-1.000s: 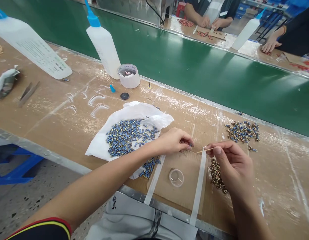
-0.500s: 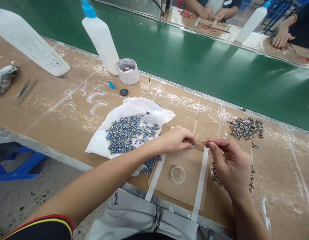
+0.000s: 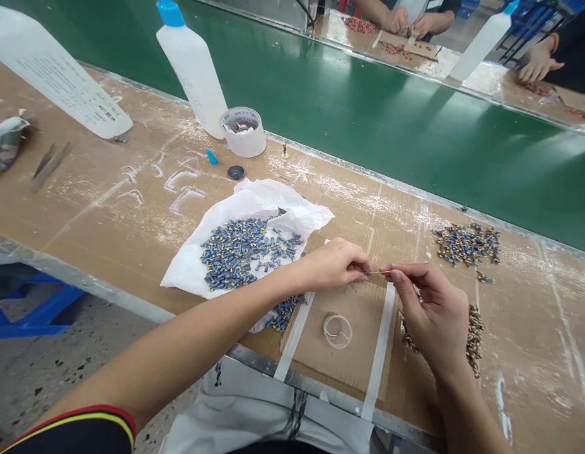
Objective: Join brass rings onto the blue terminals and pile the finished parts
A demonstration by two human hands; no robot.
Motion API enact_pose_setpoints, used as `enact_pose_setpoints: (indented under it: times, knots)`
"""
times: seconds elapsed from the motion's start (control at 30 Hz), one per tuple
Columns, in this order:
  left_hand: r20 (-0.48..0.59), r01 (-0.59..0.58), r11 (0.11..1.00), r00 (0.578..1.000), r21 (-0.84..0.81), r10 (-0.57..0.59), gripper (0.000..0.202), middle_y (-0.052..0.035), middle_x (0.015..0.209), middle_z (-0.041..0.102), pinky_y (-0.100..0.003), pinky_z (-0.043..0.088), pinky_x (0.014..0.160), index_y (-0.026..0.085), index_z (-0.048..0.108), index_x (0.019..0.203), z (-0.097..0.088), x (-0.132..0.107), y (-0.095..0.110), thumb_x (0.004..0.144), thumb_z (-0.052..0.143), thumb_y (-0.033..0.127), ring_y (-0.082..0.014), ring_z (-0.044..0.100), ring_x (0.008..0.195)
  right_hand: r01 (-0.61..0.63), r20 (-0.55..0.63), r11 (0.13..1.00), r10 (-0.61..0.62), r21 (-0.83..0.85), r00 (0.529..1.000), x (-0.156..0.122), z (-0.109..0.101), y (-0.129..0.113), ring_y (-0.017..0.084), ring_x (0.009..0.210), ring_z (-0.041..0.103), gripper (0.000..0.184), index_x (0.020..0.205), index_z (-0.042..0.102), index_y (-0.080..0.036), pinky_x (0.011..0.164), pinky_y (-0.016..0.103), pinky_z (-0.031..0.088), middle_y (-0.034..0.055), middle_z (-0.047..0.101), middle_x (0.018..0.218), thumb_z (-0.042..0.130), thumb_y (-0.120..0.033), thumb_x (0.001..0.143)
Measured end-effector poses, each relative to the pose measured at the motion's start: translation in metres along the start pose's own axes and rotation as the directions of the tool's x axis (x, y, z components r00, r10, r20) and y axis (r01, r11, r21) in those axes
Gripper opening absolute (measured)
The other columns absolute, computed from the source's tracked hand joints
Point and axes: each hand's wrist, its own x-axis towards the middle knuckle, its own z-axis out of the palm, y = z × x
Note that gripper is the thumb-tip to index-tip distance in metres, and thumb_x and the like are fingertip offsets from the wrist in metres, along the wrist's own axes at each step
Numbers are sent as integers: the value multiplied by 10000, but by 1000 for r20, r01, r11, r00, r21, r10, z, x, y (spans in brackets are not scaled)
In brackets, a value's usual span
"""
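Observation:
My left hand (image 3: 342, 263) pinches a tiny blue piece (image 3: 367, 273) above the top of a taped cardboard pad (image 3: 353, 353). Between thumb and forefinger, my right hand (image 3: 434, 309) grips a thin wooden stick (image 3: 380, 272), its tip pointing left at the piece. Whether tip and piece touch is too small to tell. Left of my hands lies white paper (image 3: 188, 268) bearing a heap of small blue and yellow pieces (image 3: 231, 252). A small clear cup (image 3: 337, 331) stands on the pad. Similar brownish pieces (image 3: 474, 337) lie partly hidden behind my right hand.
Another pile of small pieces (image 3: 467, 244) lies at the right, near the green belt (image 3: 368, 120). White bottles with blue caps (image 3: 191, 75), a tape roll (image 3: 245, 142), a black lid (image 3: 236, 172) and tweezers (image 3: 49, 167) are at the left. Across the belt, other people's hands (image 3: 410, 24) work.
My right hand has shifted very slightly left with the stick, closer to the left hand. The left hand keeps its pinch in the same place. The view has moved a little.

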Motion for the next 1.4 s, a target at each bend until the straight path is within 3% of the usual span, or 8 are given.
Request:
enact_pose_setpoints:
  times: [0.37, 0.57, 0.67, 0.83, 1.07, 1.2, 1.3, 1.4]
  knots:
    - [-10, -8, 1000, 1000, 19, 9, 123, -36, 804, 682, -230, 379, 667, 127, 730, 905, 0, -1, 2, 815, 648, 110, -127, 576, 734, 103, -6, 992, -104, -67, 995, -1, 0, -5, 164, 783, 709, 59, 945, 667, -222, 702, 266, 516, 29, 756, 886, 625, -245, 911]
    - [-1, 22, 999, 1000, -35, -22, 96, -31, 801, 690, -228, 378, 660, 125, 721, 895, 0, 0, 0, 818, 663, 132, -123, 583, 727, -112, -4, 966, 116, 231, 993, 3, -9, 1, 175, 805, 701, 65, 932, 684, -235, 730, 291, 542, 37, 750, 916, 654, -275, 891]
    - [8, 28, 997, 1000, -72, -28, 94, -31, 818, 701, -230, 384, 667, 134, 721, 901, 0, 0, -2, 823, 672, 148, -128, 598, 747, -168, 143, 902, 121, 397, 982, 6, -19, -3, 168, 802, 685, 41, 913, 685, -240, 696, 277, 549, 36, 731, 897, 656, -254, 888]
    - [1, 14, 993, 1000, -115, -14, 110, -46, 879, 725, -242, 418, 730, 144, 725, 916, -3, -1, -3, 843, 642, 145, -143, 625, 816, -72, 540, 897, -197, 436, 818, 5, -18, -25, 181, 880, 658, 82, 877, 703, -252, 804, 342, 531, 32, 693, 926, 629, -229, 900]
    - [-3, 69, 983, 998, -168, -71, 142, -49, 878, 733, -253, 438, 722, 142, 727, 915, -7, -2, 0, 859, 601, 171, -141, 620, 793, -22, 629, 918, -254, 397, 734, 0, 2, -38, 150, 855, 635, 150, 957, 728, -267, 731, 289, 524, 28, 663, 982, 600, -203, 910]
    - [10, 120, 973, 993, -196, -120, 179, -55, 875, 729, -247, 443, 706, 133, 727, 951, -9, -2, 3, 867, 576, 180, -139, 618, 778, -21, 530, 932, -188, 362, 827, 5, -7, -28, 165, 871, 649, 218, 1113, 674, -276, 787, 329, 534, 31, 693, 990, 613, -250, 905]
    - [13, 145, 968, 989, -205, -146, 190, -55, 874, 728, -241, 445, 689, 141, 735, 951, -11, -2, 5, 867, 574, 197, -138, 616, 771, -88, 221, 969, 36, 229, 975, 16, -27, 1, 185, 869, 668, 218, 1104, 667, -245, 764, 344, 545, 55, 717, 986, 595, -311, 909]
    - [2, 159, 962, 987, -223, -162, 195, -65, 901, 732, -245, 455, 702, 145, 740, 957, -10, -2, 4, 864, 586, 220, -144, 625, 798, -227, -120, 974, 223, -20, 967, 28, -45, 44, 177, 669, 639, 273, 1025, 703, -181, 604, 317, 519, 72, 725, 862, 613, -388, 872]
